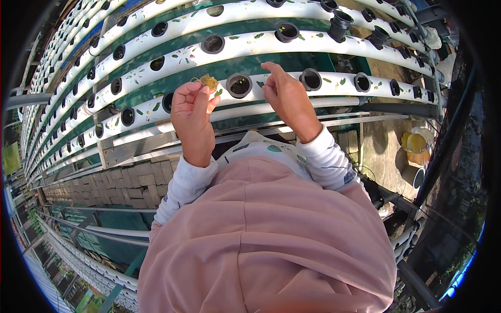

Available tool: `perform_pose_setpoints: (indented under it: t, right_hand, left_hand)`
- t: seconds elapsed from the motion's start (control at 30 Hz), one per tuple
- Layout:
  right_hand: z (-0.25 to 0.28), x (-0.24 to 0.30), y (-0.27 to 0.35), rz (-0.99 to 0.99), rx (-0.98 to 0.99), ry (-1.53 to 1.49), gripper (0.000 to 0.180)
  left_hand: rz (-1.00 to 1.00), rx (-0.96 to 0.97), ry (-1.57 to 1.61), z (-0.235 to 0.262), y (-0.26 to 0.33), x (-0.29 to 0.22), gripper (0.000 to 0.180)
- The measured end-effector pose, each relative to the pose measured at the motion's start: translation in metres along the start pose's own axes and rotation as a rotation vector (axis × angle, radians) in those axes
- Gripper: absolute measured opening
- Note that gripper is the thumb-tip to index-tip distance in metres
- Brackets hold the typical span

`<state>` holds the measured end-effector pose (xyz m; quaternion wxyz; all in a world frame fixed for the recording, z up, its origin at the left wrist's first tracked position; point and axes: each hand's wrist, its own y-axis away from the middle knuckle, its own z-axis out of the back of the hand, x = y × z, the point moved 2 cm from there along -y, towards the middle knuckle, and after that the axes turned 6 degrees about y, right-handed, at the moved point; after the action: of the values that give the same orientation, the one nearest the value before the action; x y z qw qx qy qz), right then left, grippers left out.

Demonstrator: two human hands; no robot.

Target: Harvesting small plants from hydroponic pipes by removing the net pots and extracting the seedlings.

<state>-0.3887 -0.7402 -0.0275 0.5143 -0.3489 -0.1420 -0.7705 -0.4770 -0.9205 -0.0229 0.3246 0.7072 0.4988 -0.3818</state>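
Rows of long white grow pipes [292, 48] sweep across in front of the person, each one dotted with round holes, and green channels show in the gaps between the rows. Many holes carry black net cups [339, 25]; some stand proud of the pipe, others sit flush. Below the nearest pipe a metal rail [141, 147] runs along above a paved brick floor [104, 185]. The person leans in, wearing a pink garment [261, 235] with white sleeves. Their left hand [192, 112] is raised before the nearest pipe, thumb and fingertips pinched shut on a small yellowish-brown seedling plug [209, 82] held just above the pipe, between two of its holes. The right hand [287, 96] is up beside it, fingers loosely curled with the forefinger extended and holding nothing, its tip near the pipe's top edge. Between the two hands sits a grey-rimmed net cup [239, 85] with a tiny green sprout inside.
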Motion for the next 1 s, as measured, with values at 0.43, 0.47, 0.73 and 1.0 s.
perform_pose_setpoints:
  t: [0.43, 0.47, 0.73, 1.0]
  right_hand:
    - [0.002, 0.004, 0.001, 0.018, 0.040, 0.090, 0.049]
    - [0.004, 0.003, 0.002, -0.003, 0.054, 0.053, 0.049]
    - [0.045, 0.003, 0.014, -0.139, -0.021, -0.013, 0.044]
    - [0.050, 0.010, 0.021, 0.044, -0.140, 0.077, 0.032]
  left_hand:
    - [0.063, 0.004, -0.004, 0.013, 0.005, 0.007, 0.015]
    - [0.061, 0.015, -0.007, 0.013, 0.005, 0.007, 0.015]
    - [0.082, 0.075, -0.054, 0.002, 0.003, 0.006, 0.015]
    - [0.114, 0.225, -0.114, -0.016, -0.001, 0.005, 0.014]
